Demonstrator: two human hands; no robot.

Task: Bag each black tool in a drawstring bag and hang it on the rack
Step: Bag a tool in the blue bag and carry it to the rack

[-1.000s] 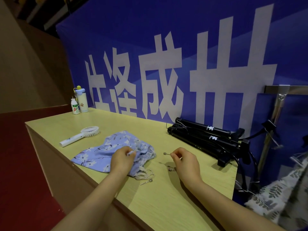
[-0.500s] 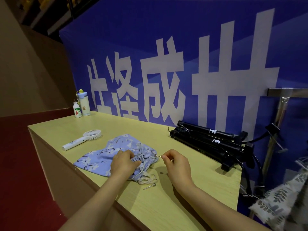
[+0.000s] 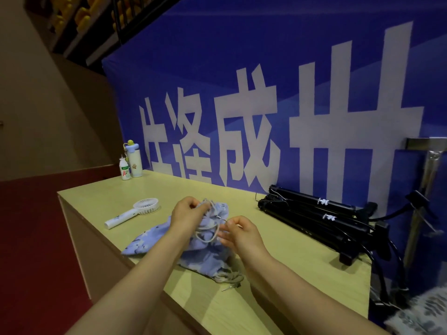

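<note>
One blue floral drawstring bag (image 3: pixel 147 240) lies near the counter's (image 3: pixel 290 274) front edge, its gathered mouth raised off the surface in the grip of the left hand (image 3: pixel 187 213). Just beside it, the right hand (image 3: pixel 239 232) pinches one thin metal pin (image 3: pixel 221 218), with the pale cord (image 3: pixel 208 234) looping between the two hands. A second pin (image 3: pixel 229 287) rests at the front edge by the bag's bottom. The black tools (image 3: pixel 314 213) lie stacked along the back edge to the right; two show white marks, and their full number cannot be told. The metal rack (image 3: pixel 433 160) stands beyond the counter's right end. One white handheld fan (image 3: pixel 130 213) lies toward the left edge, and two bottles (image 3: pixel 131 163) stand at the back left corner.
</note>
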